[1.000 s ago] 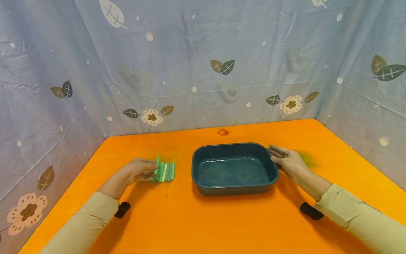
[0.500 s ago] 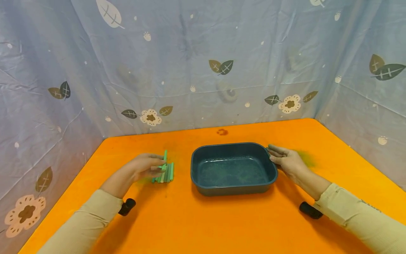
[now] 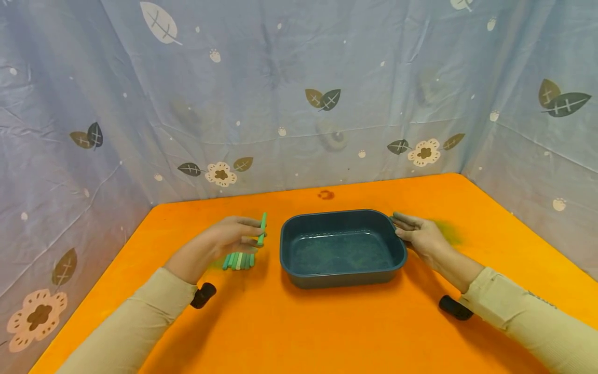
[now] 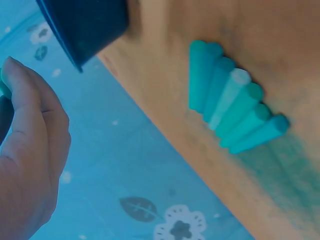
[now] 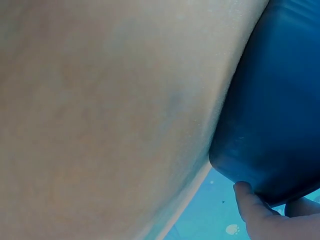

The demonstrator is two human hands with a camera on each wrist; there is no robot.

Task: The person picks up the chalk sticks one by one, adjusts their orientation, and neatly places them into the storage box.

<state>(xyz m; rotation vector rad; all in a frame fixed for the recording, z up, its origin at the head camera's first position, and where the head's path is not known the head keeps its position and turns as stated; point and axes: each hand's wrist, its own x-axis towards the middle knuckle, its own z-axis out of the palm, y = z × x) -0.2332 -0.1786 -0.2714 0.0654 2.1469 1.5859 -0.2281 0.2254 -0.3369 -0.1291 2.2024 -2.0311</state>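
Note:
My left hand pinches a green chalk stick between thumb and fingers, raised near the left side of a dark teal rectangular basin. Only a sliver of that stick shows at the edge of the left wrist view. Several more chalk sticks, in green and teal with one paler, lie side by side on the table behind and below the hand. My right hand holds the basin's right rim near the far corner; the right wrist view shows a fingertip on its outer wall and another digit at the rim.
The orange tabletop carries green dust smudges near the chalk and right of the basin, plus a reddish ring mark at the back. A patterned blue-grey curtain encloses the back and sides.
My left hand has lifted a chalk stick off the row and carried it right, toward the basin. My right hand stays at the basin's rim, and the basin stands where it was.

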